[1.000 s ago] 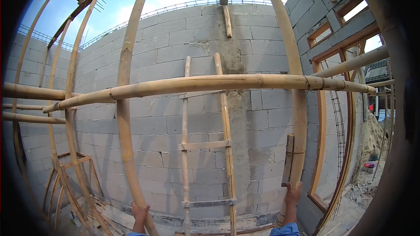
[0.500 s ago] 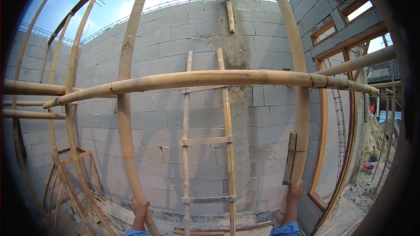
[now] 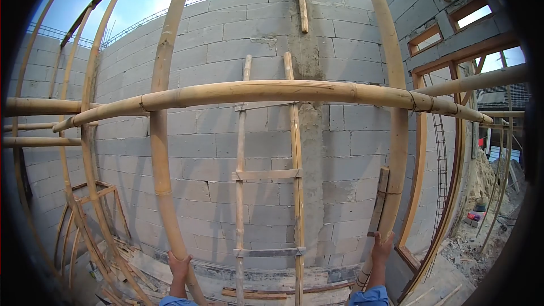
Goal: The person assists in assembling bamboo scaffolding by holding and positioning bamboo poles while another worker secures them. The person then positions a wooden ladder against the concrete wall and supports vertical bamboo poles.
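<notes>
Low in the view, my left hand point(image 3: 179, 263) is closed around the upright bamboo pole point(image 3: 161, 164) on the left. My right hand point(image 3: 383, 245) grips the right bamboo pole point(image 3: 399, 136), just below a short wooden strip point(image 3: 379, 201) fastened along that pole. Blue sleeves show at both wrists. A thick horizontal bamboo bar point(image 3: 266, 92) crosses in front of both poles, with a tie around it at the right one. Between the poles, a wooden ladder point(image 3: 269, 174) with bamboo rails leans against the grey block wall point(image 3: 192, 161).
More bamboo poles point(image 3: 86, 119) stand at the left, above a wooden frame point(image 3: 97, 192) and scrap wood on the floor. On the right are a wooden door frame point(image 3: 418, 181), a thin rebar lattice point(image 3: 439, 158) and rubble point(image 3: 464, 255). Planks point(image 3: 255, 293) lie along the wall's foot.
My view has tipped down slightly, so the bar, ladder and wall sit higher in it. Both hands keep their hold at about the same places on the poles.
</notes>
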Demonstrator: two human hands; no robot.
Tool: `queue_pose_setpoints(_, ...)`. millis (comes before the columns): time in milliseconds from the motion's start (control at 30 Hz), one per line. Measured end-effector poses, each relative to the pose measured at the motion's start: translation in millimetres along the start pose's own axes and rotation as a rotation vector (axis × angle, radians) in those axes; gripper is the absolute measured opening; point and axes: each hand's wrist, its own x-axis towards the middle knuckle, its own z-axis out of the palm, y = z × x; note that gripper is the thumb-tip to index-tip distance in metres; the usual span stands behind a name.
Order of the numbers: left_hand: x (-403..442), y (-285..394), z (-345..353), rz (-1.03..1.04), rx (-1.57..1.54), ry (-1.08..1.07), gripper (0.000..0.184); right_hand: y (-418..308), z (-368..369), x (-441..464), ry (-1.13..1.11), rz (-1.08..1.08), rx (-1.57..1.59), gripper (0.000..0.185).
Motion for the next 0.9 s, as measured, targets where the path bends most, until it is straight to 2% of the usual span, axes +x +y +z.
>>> queue_pose_setpoints(233, -4.5, 9.1, -3.3, 0.020, -0.035, 0.005, 0.069, 7.5, 1.8, 1.5, 0.017, -0.031, 0.015, 0.078)
queue_pose_setpoints(467, -7.8, 10.9, -2.4, 0.051, -0.076, 0.031, 0.066, -15.5, -2.9, -2.3, 0.008, -0.049, 0.037, 0.080)
queue_pose_setpoints(800, -11.7, 26.6, -6.8, -0.006, -0.124, -0.015, 0.065, -1.5, 2.0, -1.3, 0.013, -0.038, 0.069, 0.082)
queue_pose_setpoints(900, -15.6, 41.4, -11.8, -0.058, -0.114, -0.016, 0.065, 21.9, 5.5, 2.4, 0.043, -0.050, -0.014, 0.086)
